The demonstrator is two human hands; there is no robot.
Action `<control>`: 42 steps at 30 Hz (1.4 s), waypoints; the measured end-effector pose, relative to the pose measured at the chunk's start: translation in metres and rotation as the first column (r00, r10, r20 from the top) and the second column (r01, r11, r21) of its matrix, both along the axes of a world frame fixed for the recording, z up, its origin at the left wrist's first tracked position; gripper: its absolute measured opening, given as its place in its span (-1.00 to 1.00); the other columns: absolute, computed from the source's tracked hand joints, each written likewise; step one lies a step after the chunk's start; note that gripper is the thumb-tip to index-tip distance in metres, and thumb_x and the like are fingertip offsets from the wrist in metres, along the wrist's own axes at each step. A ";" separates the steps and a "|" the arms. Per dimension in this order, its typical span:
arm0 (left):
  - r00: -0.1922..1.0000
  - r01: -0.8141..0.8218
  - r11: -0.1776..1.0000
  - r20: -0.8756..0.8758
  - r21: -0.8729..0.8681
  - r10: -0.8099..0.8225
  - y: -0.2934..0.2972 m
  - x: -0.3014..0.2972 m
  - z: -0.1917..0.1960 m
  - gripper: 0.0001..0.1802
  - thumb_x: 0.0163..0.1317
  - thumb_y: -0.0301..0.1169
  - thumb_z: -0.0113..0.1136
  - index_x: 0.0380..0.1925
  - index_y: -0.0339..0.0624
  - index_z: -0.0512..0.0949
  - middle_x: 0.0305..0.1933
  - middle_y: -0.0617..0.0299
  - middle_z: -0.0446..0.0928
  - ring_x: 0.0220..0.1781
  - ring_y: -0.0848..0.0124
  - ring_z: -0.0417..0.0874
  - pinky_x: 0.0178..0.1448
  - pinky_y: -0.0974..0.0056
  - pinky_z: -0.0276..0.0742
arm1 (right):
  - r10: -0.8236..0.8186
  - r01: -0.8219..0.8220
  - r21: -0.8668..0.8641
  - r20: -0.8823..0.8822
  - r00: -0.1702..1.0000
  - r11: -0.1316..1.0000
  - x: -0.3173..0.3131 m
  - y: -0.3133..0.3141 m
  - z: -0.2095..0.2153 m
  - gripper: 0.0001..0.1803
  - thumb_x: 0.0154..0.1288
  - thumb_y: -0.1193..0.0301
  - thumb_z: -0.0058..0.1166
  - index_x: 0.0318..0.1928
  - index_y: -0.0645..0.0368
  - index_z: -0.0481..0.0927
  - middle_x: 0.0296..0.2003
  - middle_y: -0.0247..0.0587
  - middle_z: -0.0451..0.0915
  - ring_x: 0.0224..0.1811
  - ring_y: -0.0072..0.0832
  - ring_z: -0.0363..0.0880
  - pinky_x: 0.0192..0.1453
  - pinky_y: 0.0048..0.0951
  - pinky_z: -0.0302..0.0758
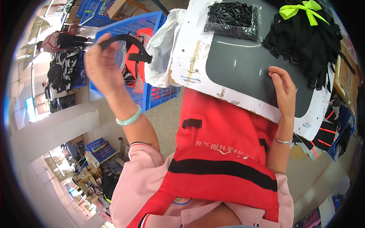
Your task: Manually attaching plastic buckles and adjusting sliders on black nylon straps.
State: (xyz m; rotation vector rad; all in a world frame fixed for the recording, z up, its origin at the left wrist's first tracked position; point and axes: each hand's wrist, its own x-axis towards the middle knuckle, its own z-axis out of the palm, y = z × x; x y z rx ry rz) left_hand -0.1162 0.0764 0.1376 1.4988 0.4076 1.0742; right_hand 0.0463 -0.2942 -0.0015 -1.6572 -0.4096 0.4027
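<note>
Raised over the blue crate at the left, my left hand (pixel 103 67) is closed on a black webbing strap (pixel 131 39). The strap arches to the right, and its lower end hangs beside a white plastic bag (pixel 164 49). The hand is slightly blurred. My right hand (pixel 283 88) is over the right part of the grey-topped table (pixel 237 62), fingers loosely stretched and nothing seen in them. Just beyond it lies a bundle of black straps with buckles (pixel 300 45), tied with a neon yellow ribbon (pixel 306 12).
A clear bag of small black plastic parts (pixel 232 19) lies at the table's far side. The blue crate (pixel 152 97) at the left holds red and black pieces. Black pieces with orange stripes (pixel 321 135) sit below the table's right edge. A white beam (pixel 55 127) crosses the left.
</note>
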 end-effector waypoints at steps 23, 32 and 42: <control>0.706 0.595 0.690 -0.679 0.412 -0.203 -0.216 0.216 -0.128 -0.77 0.06 -0.30 0.25 -0.34 -0.19 0.54 -0.26 0.12 0.56 -0.26 0.19 0.59 -0.18 0.17 0.49 | -0.241 0.244 0.148 -0.038 0.970 0.958 0.023 0.013 -0.019 -0.65 0.38 0.53 -0.21 0.14 0.30 0.41 -0.09 -0.17 0.53 -0.27 -0.62 0.53 -0.20 -0.61 0.50; 0.556 0.634 0.695 -0.425 -0.338 -0.714 -0.195 0.111 -0.121 -0.91 0.20 -0.54 0.13 -0.36 -0.28 0.41 -0.42 0.30 0.50 -0.44 0.56 0.56 -0.36 0.47 0.43 | -0.044 0.139 0.278 -0.324 0.945 0.951 0.016 0.020 -0.008 -0.69 0.42 0.35 -0.09 0.04 0.28 0.49 -0.25 -0.21 0.59 -0.25 -0.60 0.53 -0.15 -0.58 0.48; 0.883 0.218 0.743 -0.197 -0.633 -0.426 -0.099 -0.012 -0.124 -0.91 0.23 -0.59 0.07 -0.26 -0.26 0.47 -0.26 0.13 0.59 -0.23 0.37 0.65 -0.05 0.27 0.58 | 0.329 0.317 0.883 -0.430 0.841 0.345 0.037 -0.019 0.058 -0.79 0.46 0.29 -0.18 -0.24 0.15 0.41 -0.43 -0.36 0.41 -0.26 -0.44 0.42 0.08 -0.29 0.38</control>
